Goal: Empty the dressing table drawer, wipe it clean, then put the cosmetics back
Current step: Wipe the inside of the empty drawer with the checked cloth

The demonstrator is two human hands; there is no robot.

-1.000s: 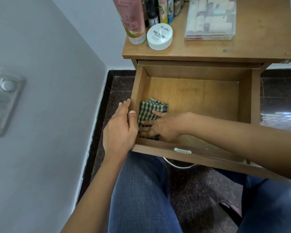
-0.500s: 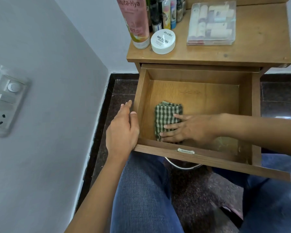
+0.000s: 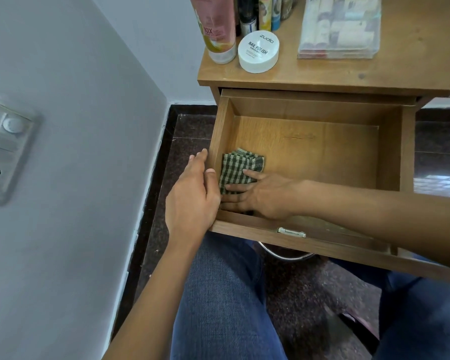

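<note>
Head view: my right hand point(image 3: 265, 196), fingers spread flat, presses the cloth point(image 3: 238, 170) into the drawer's point(image 3: 322, 157) near-left corner. My left hand point(image 3: 192, 198) lies flat along its left wall, thumb on the rim. Cosmetics point(image 3: 339, 27) stand on the table point(image 3: 348, 74). A hard swipe may jam my fingers against the wall or jolt the jar point(image 3: 259, 51) near the edge.

switch panel point(image 3: 7, 152) on grey wall point(image 3: 76, 242) at left; dark speckled floor point(image 3: 190, 136) below.
</note>
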